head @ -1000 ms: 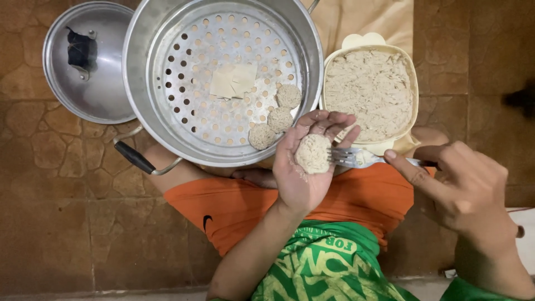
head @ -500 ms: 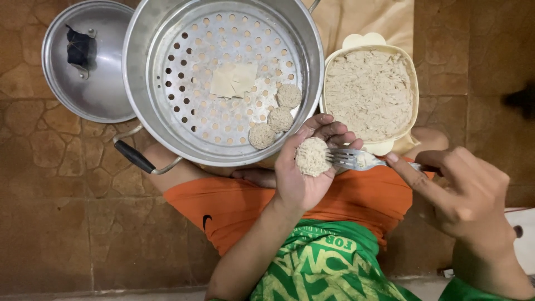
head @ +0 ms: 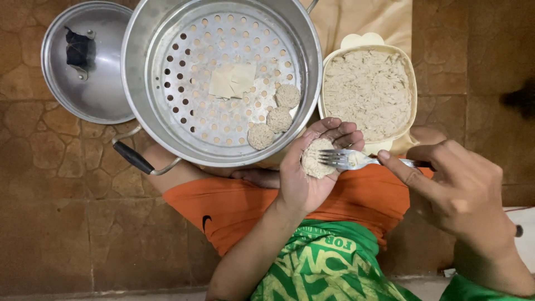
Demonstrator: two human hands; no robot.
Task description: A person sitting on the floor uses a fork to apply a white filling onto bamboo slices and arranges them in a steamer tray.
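Observation:
My left hand (head: 304,173) is cupped palm up over my lap and holds a round filled dumpling (head: 316,158). My right hand (head: 454,189) grips a metal fork (head: 356,160) whose tines press on the filling in that dumpling. Just above sits a cream oval container of minced filling (head: 368,95). A large metal steamer pot (head: 223,83) with a perforated tray stands to the left; three shaped dumplings (head: 278,118) lie at its lower right, and two square wrappers (head: 233,80) lie in its middle.
The pot's metal lid (head: 89,61) lies upside down at the top left on the brown stone-patterned floor (head: 67,212). The pot's black handle (head: 134,158) sticks out toward my leg. A beige cloth (head: 362,19) lies under the container.
My left hand's fingers have curled more around the dumpling, and the fork tines have moved left onto its filling.

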